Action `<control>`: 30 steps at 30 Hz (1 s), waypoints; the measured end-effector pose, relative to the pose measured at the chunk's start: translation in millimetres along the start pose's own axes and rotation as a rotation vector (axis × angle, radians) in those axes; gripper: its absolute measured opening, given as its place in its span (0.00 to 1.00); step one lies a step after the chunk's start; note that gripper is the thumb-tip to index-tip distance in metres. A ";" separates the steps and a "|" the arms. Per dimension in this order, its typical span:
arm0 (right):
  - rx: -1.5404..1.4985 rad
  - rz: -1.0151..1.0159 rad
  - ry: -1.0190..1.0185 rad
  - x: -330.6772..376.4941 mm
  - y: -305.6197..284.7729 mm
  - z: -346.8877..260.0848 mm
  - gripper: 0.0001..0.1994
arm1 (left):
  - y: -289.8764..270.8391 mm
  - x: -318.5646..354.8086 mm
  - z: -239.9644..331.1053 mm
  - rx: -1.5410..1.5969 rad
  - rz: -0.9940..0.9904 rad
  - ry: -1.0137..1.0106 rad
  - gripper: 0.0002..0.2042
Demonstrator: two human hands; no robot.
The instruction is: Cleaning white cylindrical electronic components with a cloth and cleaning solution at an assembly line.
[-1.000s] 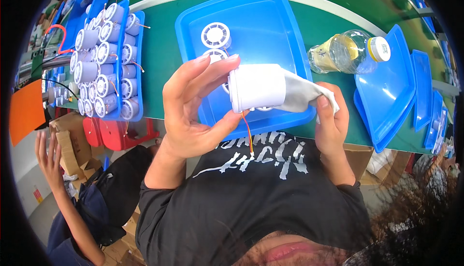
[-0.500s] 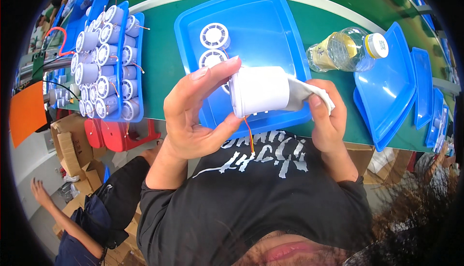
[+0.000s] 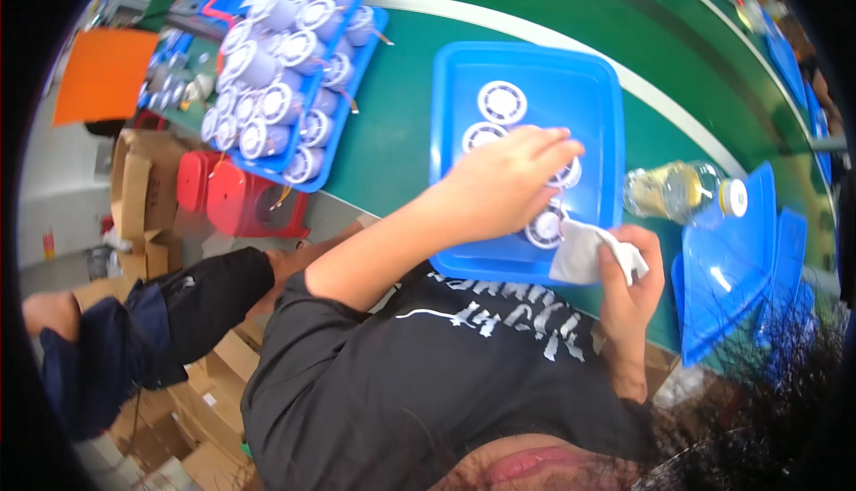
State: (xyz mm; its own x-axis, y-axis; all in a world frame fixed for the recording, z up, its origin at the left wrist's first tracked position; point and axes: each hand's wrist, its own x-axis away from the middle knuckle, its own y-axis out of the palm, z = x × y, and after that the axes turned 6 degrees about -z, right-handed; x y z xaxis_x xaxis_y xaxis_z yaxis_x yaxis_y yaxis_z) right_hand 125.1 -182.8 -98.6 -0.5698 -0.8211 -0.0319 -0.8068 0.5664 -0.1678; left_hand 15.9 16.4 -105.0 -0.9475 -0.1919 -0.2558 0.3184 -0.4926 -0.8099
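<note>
In the blue tray [image 3: 593, 90], several small white fan units stand with their round slotted faces up, among them one fan unit [image 3: 502, 102] at the back and one near fan unit [image 3: 544, 228]. My left hand [image 3: 513, 179] reaches over the tray from the left, its fingers bent round a white fan unit [image 3: 569, 173] that they partly hide. My right hand [image 3: 631, 277], at the tray's near right corner, pinches a white cloth [image 3: 581, 255] between thumb and fingers. The cloth hangs over the tray's edge beside the near unit.
Left of the tray, stacked blue trays [image 3: 379, 41] are heaped with white fan units [image 3: 303, 49] trailing thin wires. A clear plastic bottle [image 3: 687, 192] lies on its side at the right, beside other blue trays [image 3: 727, 264]. Red stools [image 3: 245, 201] and another person's arm [image 3: 52, 314] are at the left.
My left hand has lowered the fan unit from in front of my chest into the tray. The cloth has come away from that unit and stays in my right hand. The view has shifted.
</note>
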 end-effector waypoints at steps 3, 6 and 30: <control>-0.037 -0.024 0.086 4.1 0.0 -1.7 0.10 | 3.9 0.6 0.8 0.027 0.094 0.045 0.21; -0.221 -0.016 0.077 2.0 3.3 -5.6 0.10 | -16.3 8.3 19.5 0.547 -0.059 0.000 0.21; 0.093 -0.646 0.081 -20.0 31.8 -30.6 0.14 | -181.0 101.0 -93.1 -0.845 0.599 -0.722 0.28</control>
State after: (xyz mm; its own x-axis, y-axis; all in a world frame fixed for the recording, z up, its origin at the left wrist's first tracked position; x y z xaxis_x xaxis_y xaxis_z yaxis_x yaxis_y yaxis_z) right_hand 106.0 -146.2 -73.1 0.0120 -0.9840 0.1779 -0.9757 -0.0504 -0.2131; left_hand -140.1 165.3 -33.4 -0.3451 -0.7467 -0.5686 0.3204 0.4757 -0.8192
